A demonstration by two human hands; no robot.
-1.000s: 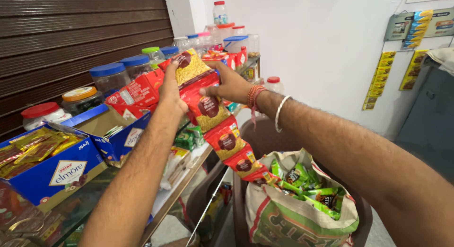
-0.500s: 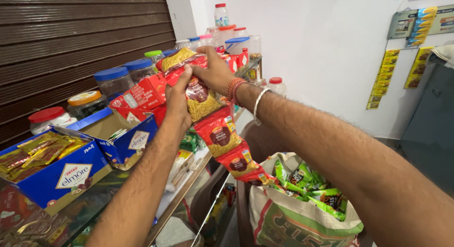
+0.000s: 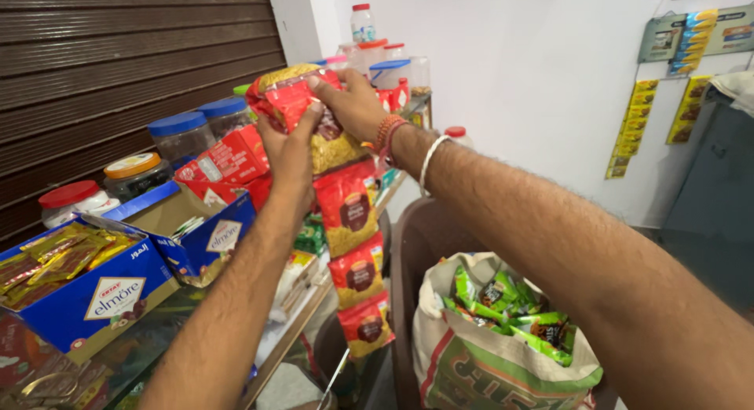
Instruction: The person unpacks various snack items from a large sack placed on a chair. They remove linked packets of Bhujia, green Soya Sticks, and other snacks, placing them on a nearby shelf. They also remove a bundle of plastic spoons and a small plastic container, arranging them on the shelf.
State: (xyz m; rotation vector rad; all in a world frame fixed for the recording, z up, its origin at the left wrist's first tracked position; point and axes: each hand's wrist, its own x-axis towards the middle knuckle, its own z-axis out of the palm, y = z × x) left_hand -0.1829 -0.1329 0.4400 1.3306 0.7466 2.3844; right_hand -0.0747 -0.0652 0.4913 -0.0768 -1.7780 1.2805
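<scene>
Both my hands hold up a long strip of joined red-and-yellow snack packets (image 3: 351, 214) over a shop counter. My left hand (image 3: 289, 155) grips the strip's upper part from below. Fingers of my right hand (image 3: 352, 104), with bangles and red threads at the wrist, pinch the top packet. Several packets hang down from my hands toward the floor beside the counter's glass edge (image 3: 294, 331).
Two open blue cardboard boxes (image 3: 94, 288) of wrapped sweets sit on the counter at left, with lidded plastic jars (image 3: 179, 135) behind them. A sack (image 3: 503, 371) full of green packets stands at lower right. Yellow sachet strips (image 3: 632, 127) hang on the white wall.
Both hands have lifted the packet strip higher and slightly rightward, bunching its top packets together. More of the strip now hangs straight down.
</scene>
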